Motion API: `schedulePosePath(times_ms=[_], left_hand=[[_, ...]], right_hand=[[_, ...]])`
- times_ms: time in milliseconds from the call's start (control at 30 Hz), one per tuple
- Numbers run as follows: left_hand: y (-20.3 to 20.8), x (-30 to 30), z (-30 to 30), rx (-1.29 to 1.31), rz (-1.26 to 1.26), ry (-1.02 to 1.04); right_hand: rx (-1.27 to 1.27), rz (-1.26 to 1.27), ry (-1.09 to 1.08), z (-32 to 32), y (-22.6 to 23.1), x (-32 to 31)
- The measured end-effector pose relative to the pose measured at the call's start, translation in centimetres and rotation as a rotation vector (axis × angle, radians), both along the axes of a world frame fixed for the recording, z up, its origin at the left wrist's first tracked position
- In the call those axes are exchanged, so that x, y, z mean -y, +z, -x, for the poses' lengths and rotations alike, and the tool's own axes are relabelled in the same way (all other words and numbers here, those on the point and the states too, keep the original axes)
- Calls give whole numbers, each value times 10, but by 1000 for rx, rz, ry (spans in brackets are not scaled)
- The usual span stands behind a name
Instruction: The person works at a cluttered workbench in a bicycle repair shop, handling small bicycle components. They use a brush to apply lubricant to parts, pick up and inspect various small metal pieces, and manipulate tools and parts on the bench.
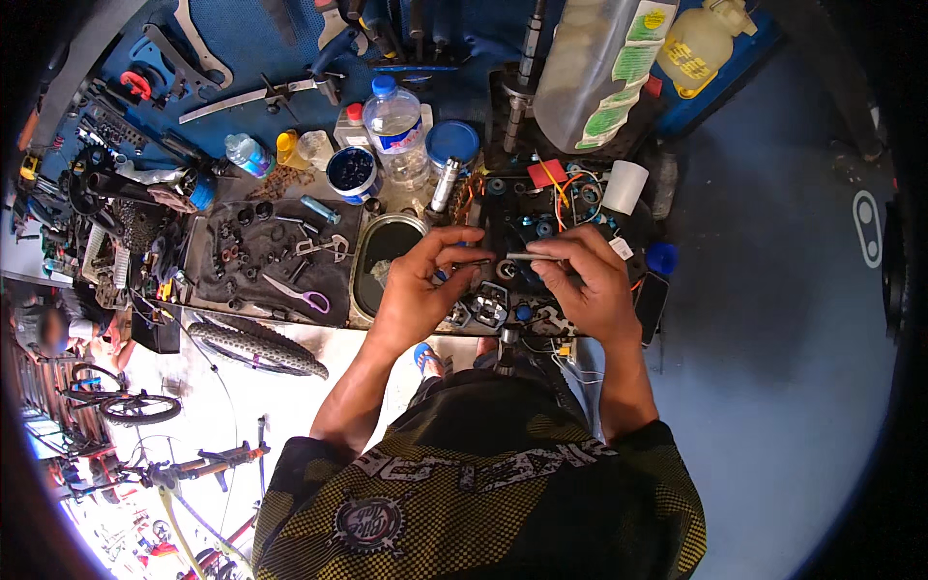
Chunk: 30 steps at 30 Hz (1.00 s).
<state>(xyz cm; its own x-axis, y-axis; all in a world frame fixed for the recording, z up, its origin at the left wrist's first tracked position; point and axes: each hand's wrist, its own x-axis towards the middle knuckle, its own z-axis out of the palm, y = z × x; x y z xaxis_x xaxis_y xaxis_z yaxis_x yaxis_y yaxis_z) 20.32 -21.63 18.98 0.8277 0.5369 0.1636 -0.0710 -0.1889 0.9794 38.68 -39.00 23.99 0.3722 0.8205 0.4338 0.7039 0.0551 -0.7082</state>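
Above the cluttered workbench (208,266), my two hands face each other with a small gap between them. My right hand (592,280) pinches a thin silver metal rod (530,256), whose free end points left. Between the thumb and fingers of my left hand (425,285) is a small, thin dark piece (473,263), too small to name. Under the hands lie metal bike parts (490,304), partly covered by the fingers. A square metal tray (365,280) sits just left of my left hand.
Purple-handled scissors (311,298) lie on a dark mat at left. Behind stand a water bottle (394,130), a tub of dark grease (352,174) and a white cup (625,187). Tools hang on the blue wall (280,43). A bicycle tyre (256,348) is below the bench.
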Motion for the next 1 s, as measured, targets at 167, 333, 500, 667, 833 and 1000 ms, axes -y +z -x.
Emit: schedulePosePath(times_ms=[167, 333, 500, 667, 833, 1000], left_hand=[[37, -2, 2, -92, -231, 3], [44, -2, 4, -119, -258, 13], [49, -1, 4, -124, -232, 21], [46, -2, 3, -100, -360, 18], [46, 0, 0, -57, -397, 5], [40, 1, -2, -42, -371, -12]], right_hand=[[177, 26, 68, -5, 5, -9], [212, -6, 80, -3, 5, -15], [183, -5, 79, -1, 1, -18], [199, 91, 89, -1, 5, -15], [55, 143, 55, 5, 3, -16], [20, 65, 77, 3, -15, -18]])
